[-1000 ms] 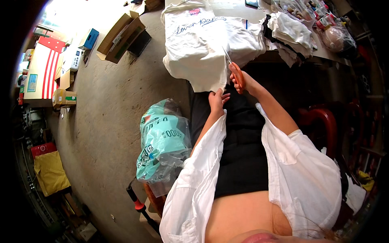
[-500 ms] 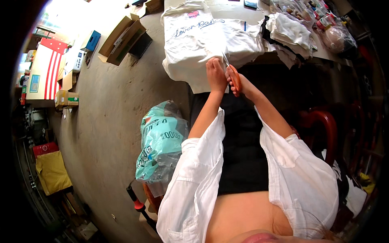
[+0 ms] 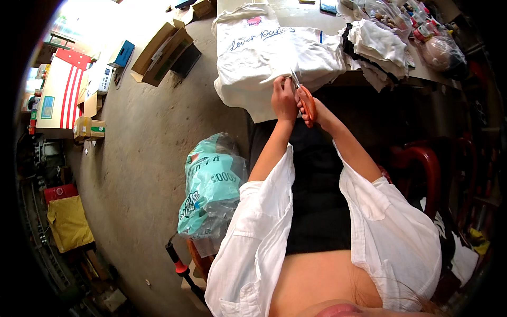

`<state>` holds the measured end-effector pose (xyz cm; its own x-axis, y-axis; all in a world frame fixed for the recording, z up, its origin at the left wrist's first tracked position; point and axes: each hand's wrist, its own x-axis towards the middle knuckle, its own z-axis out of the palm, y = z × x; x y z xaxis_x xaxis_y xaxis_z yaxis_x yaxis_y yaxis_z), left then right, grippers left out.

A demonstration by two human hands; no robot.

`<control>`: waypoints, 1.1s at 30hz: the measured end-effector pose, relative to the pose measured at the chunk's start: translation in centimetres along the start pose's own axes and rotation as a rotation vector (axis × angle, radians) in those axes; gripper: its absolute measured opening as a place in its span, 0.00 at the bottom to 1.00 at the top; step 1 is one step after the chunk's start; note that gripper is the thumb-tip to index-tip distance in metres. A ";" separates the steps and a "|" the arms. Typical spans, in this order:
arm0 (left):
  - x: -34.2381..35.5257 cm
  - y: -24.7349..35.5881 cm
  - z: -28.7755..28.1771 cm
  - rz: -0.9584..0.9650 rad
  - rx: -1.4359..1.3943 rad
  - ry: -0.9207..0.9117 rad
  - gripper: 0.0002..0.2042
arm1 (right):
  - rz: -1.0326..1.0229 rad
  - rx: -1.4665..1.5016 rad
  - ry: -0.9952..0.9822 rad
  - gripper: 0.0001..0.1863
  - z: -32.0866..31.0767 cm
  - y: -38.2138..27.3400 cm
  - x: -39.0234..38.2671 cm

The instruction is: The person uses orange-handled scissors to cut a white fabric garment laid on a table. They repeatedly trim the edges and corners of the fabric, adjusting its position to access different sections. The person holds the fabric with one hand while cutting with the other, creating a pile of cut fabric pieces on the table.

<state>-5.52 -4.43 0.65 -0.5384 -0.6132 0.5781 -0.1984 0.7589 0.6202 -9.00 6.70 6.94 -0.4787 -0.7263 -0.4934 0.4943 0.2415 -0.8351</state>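
Note:
A white garment (image 3: 243, 68) with blue script and a small pink heart lies spread on the table edge, its lower part hanging toward me. My left hand (image 3: 285, 98) has its fingertips closed on the fabric beside the scissor blades. My right hand (image 3: 314, 113) grips orange-handled scissors (image 3: 308, 103), their metal blades pointing up into the cloth just right of my left fingers; the cut itself is too small to make out.
Stacked white and black cloth (image 3: 377, 45) and bagged items (image 3: 438, 53) sit on the table's right. A teal plastic bag (image 3: 208, 185) lies beside my lap, cardboard boxes (image 3: 158, 53) stand on the floor at left, and a red-brown chair (image 3: 428, 164) is at right.
My left hand has moved up from the fabric's lower edge to beside the blades. My right hand and scissors stay nearly in place, shifting slightly downward.

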 end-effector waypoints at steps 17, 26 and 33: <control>0.2 -1.7 2.9 -0.253 -0.276 0.098 0.13 | 0.026 0.010 -0.014 0.31 0.4 0.2 0.1; 0.8 -1.8 1.6 0.008 -0.094 0.037 0.05 | 0.078 0.009 0.032 0.30 0.6 0.6 -0.2; 1.3 -1.2 -0.2 0.181 0.029 -0.121 0.02 | 0.067 0.094 0.044 0.31 0.7 1.0 -0.1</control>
<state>-5.78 -6.24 0.78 -0.6611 -0.4371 0.6098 -0.1122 0.8612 0.4957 -7.97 6.61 6.31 -0.4727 -0.6813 -0.5588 0.5910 0.2253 -0.7746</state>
